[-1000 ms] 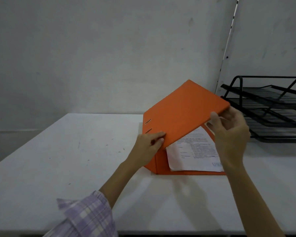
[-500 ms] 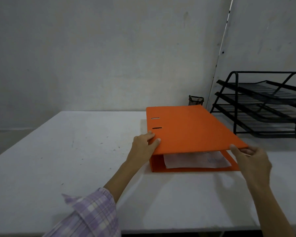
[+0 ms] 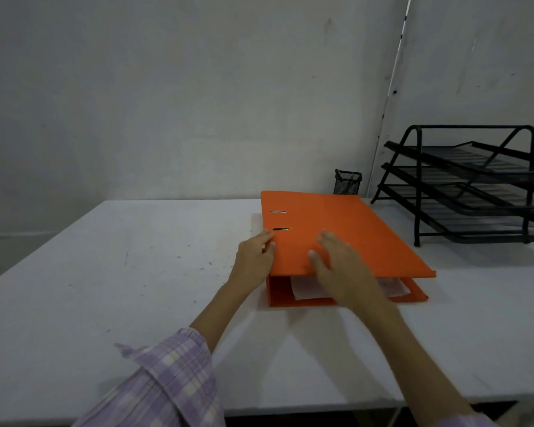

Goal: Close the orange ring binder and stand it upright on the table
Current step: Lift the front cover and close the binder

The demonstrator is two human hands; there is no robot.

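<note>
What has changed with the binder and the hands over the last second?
The binder's top cover swung down from steeply raised to nearly shut. The right hand let go of the cover's free edge and now lies flat on top. The left hand stayed at the spine corner; the binder still lies flat on the table.

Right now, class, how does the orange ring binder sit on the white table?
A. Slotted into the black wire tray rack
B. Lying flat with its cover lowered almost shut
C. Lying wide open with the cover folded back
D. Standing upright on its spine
B: the orange ring binder lies flat on the white table, cover lowered over the white paper sheets with a slight gap at the front edge.
</note>
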